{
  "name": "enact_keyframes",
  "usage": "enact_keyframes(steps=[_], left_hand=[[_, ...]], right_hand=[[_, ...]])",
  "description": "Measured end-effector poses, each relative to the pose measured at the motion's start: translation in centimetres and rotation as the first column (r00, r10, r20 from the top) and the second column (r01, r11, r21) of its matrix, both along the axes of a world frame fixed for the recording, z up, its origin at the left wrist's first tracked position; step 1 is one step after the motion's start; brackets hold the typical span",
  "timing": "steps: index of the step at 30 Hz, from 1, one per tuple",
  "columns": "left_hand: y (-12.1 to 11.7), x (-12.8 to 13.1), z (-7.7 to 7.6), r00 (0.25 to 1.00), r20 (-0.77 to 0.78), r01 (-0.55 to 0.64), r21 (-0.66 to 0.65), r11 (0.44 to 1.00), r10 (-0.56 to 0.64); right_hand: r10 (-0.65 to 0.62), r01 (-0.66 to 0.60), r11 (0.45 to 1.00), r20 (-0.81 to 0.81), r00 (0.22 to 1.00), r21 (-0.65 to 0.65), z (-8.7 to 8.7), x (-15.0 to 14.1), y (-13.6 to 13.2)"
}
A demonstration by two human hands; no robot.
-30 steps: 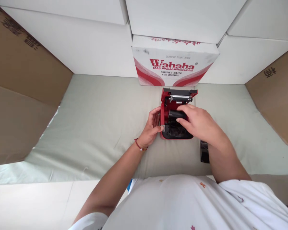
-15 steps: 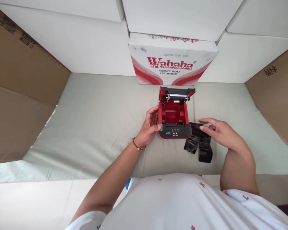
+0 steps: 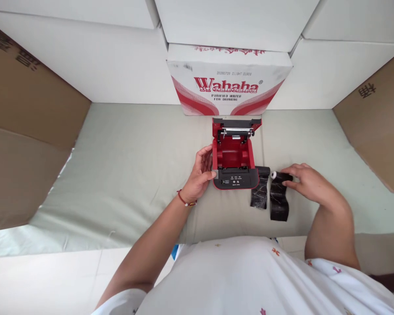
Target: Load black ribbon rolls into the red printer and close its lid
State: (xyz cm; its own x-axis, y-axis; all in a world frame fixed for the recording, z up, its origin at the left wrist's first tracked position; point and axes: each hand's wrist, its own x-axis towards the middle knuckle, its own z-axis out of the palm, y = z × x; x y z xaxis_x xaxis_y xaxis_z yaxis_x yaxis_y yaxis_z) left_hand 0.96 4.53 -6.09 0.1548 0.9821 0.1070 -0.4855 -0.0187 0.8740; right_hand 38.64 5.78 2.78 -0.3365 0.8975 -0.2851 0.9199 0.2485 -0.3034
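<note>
A small red and black printer [image 3: 235, 158] sits on the pale cloth with its lid open and its red paper bay empty. My left hand [image 3: 201, 174] grips the printer's left side, thumb on the front corner. Two black rolls lie just right of the printer, each with a loose strip trailing toward me. The nearer roll [image 3: 260, 189] rests against the printer. My right hand [image 3: 307, 182] is closed on the further roll [image 3: 279, 194], which shows a white core at its end.
A white Wahaha carton [image 3: 229, 83] stands right behind the printer, among plain white boxes [image 3: 95, 65]. Brown cardboard boxes [image 3: 26, 118] flank the cloth-covered surface [image 3: 134, 175] on the left and right [image 3: 377, 127].
My right hand lifted a black roll out of the printer's bay and laid it down to the right. It now holds the second roll beside it. My left hand stayed put.
</note>
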Motion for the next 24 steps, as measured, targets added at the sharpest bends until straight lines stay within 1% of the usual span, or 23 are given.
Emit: enact_keyframes(steps=[3,5,6,8,10,12,14,15,18,20,21,23,24], left_hand=[[0.0,0.0,0.0,1.000,0.000,-0.001,0.002,1.000,0.001],[0.0,0.1,0.0,1.000,-0.006,-0.006,0.010,1.000,0.006],[0.0,0.1,0.0,1.000,-0.009,-0.007,0.013,1.000,0.007],[0.0,0.2,0.1,1.000,-0.008,-0.006,0.017,1.000,0.006],[0.0,0.1,0.1,1.000,0.001,-0.004,0.010,1.000,0.004],[0.0,0.0,0.0,1.000,0.005,0.000,0.002,1.000,0.000],[0.0,-0.2,0.0,1.000,0.003,-0.003,-0.006,1.000,0.003],[0.0,-0.2,0.0,1.000,0.000,-0.005,-0.010,1.000,0.005],[-0.3,0.1,0.0,1.000,-0.020,-0.018,-0.006,1.000,0.018],[-0.7,0.5,0.0,0.996,-0.045,-0.077,0.020,0.997,0.077],[-1.1,0.7,0.0,0.989,-0.072,-0.124,0.043,0.991,0.127],[-1.9,1.1,0.3,0.952,-0.171,-0.234,0.124,0.964,0.253],[-2.3,1.2,0.5,0.914,-0.247,-0.281,0.191,0.941,0.323]], right_hand=[[-0.020,0.018,0.999,-0.048,0.999,-0.043,2.5,0.8,-0.5],[-0.010,0.005,0.997,-0.074,0.997,-0.076,3.9,0.4,-0.9],[0.010,-0.017,0.996,-0.082,0.997,-0.090,4.3,-0.3,-1.0],[0.071,-0.082,0.990,-0.098,0.993,-0.115,4.3,-2.4,-1.0],[0.134,-0.148,0.981,-0.118,0.984,-0.125,3.7,-4.7,-0.9],[0.168,-0.185,0.976,-0.146,0.975,-0.115,3.2,-6.4,-0.7],[0.153,-0.175,0.979,-0.191,0.970,-0.104,3.4,-7.1,-0.6],[0.125,-0.151,0.983,-0.222,0.967,-0.105,3.8,-7.0,-0.6],[-0.005,-0.034,0.993,-0.331,0.944,-0.110,6.0,-6.6,-0.4],[-0.087,0.059,0.995,-0.380,0.921,-0.085,7.3,-7.0,-0.1],[-0.110,0.092,0.994,-0.404,0.908,-0.065,7.8,-7.5,0.2],[-0.105,0.107,0.994,-0.453,0.885,-0.021,7.9,-9.1,0.8],[-0.081,0.091,0.996,-0.478,0.875,-0.001,7.7,-10.1,1.2]])
